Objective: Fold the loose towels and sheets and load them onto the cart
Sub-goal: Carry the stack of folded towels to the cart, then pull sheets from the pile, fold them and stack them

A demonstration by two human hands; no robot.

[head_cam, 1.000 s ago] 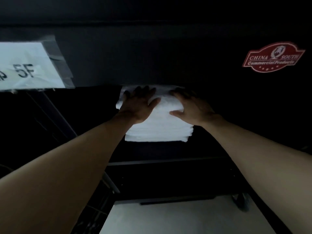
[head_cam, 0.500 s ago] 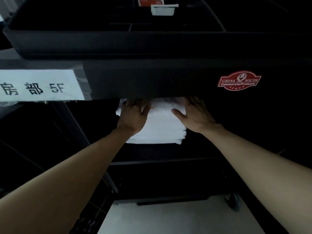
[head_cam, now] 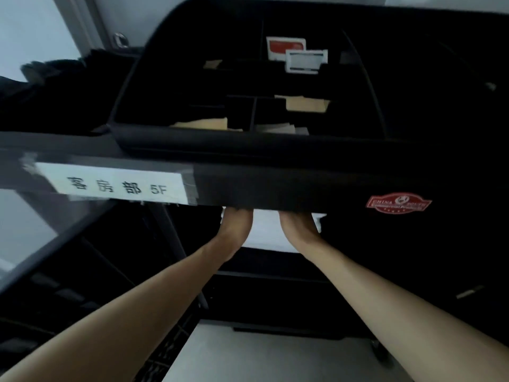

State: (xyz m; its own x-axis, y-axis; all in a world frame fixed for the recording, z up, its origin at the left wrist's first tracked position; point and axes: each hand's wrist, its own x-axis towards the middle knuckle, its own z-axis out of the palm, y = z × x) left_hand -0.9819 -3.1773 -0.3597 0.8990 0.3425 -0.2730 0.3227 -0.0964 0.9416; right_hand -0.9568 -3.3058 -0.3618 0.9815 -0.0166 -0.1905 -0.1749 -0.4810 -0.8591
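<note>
A stack of folded white towels (head_cam: 264,232) lies on a shelf of the black cart (head_cam: 275,183), just under the cart's top deck. My left hand (head_cam: 237,224) rests on the left part of the stack and my right hand (head_cam: 297,227) on the right part. The edge of the top deck hides the fingers of both hands, so only the backs of the hands and the wrists show. Most of the stack is out of sight under the deck too.
The cart's top tray (head_cam: 248,133) has compartments with paper packets and cards. A white label reading 5F (head_cam: 121,186) is taped to the deck's front edge, a red logo sticker (head_cam: 398,202) to its right. Pale floor (head_cam: 261,354) lies below; a caster (head_cam: 381,351) at right.
The view has tilted up, bringing the cart's top tray into sight. Both hands have slid further in under the deck with the towels, and their fingers have gone out of sight.
</note>
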